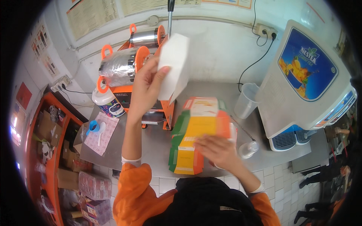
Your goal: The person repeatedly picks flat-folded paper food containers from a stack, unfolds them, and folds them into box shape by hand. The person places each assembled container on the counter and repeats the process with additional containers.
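Observation:
My left hand (149, 81) is raised in front of the orange machine, fingers and thumb closed on a white folded paperboard carton (174, 67). The carton's plain side shows, and it is held upright above the counter. Below it, printed flat cartons (201, 124) in yellow, green and orange lie unfolded at the counter's near edge. Across their right side rests my right hand (217, 148), slightly blurred, fingers stretched out flat and touching the top carton.
A cup-sealing machine (124, 69) with film rolls stands behind my left hand. To the right are a clear plastic jug (247, 101), a small white bottle (249, 149) and a drink dispenser (301, 86). A blue scoop (92, 127) lies on paper at left.

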Available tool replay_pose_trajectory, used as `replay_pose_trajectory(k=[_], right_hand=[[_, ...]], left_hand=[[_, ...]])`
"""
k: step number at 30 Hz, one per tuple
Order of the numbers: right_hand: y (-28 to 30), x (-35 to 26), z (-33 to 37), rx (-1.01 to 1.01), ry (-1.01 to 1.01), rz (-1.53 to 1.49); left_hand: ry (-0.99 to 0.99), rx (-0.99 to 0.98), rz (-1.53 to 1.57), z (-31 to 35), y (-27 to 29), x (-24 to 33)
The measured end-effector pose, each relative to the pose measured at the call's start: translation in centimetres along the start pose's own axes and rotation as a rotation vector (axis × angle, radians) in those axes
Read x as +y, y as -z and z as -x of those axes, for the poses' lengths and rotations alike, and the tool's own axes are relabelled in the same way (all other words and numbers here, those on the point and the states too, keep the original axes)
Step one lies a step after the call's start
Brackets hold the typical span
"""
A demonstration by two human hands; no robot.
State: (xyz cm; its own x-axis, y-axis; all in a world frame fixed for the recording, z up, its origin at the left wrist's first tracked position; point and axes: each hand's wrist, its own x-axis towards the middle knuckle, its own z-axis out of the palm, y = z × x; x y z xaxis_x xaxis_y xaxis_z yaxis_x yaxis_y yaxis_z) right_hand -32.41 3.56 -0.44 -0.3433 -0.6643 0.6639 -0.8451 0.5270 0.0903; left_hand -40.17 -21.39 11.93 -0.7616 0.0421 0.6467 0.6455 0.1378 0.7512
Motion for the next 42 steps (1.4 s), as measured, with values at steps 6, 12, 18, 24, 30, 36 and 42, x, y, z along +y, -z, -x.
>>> replay_pose_trajectory(k=[6,12,18,24,30,36,42], right_hand=[[-19.3,-4.4,11.4,-0.752,-0.204,-0.274],[-16.0,-5.8,11.4,-0.458,-0.435,-0.830],[3.7,0.3,5.9,0.487,-0.687,0.029],[15.0,-5.6,7.6,0.403,-0.498,0.504],[18.7,-13.1,10.5,0.011,-0.822,0.680],[20.5,-20.7,12.9,0.387,-1.090,0.808],[19.9,-25.9,12.5,0.602,-1.330,0.917]], left_hand=[[-0.141,0.101,-0.234,1.3,-3.9,-0.7],[0.064,0.044,-0.358,5.4,-5.6,-2.6],[-0.335,-0.613,-0.419,7.1,-7.5,-1.6],[-0.295,-0.151,0.300,9.7,-17.4,1.1],[0.439,-0.994,0.886,13.4,-22.9,5.0],[0.370,-0.831,0.916,21.3,-27.5,10.5],[0.125,-1.078,0.893,28.5,-26.8,14.7]])
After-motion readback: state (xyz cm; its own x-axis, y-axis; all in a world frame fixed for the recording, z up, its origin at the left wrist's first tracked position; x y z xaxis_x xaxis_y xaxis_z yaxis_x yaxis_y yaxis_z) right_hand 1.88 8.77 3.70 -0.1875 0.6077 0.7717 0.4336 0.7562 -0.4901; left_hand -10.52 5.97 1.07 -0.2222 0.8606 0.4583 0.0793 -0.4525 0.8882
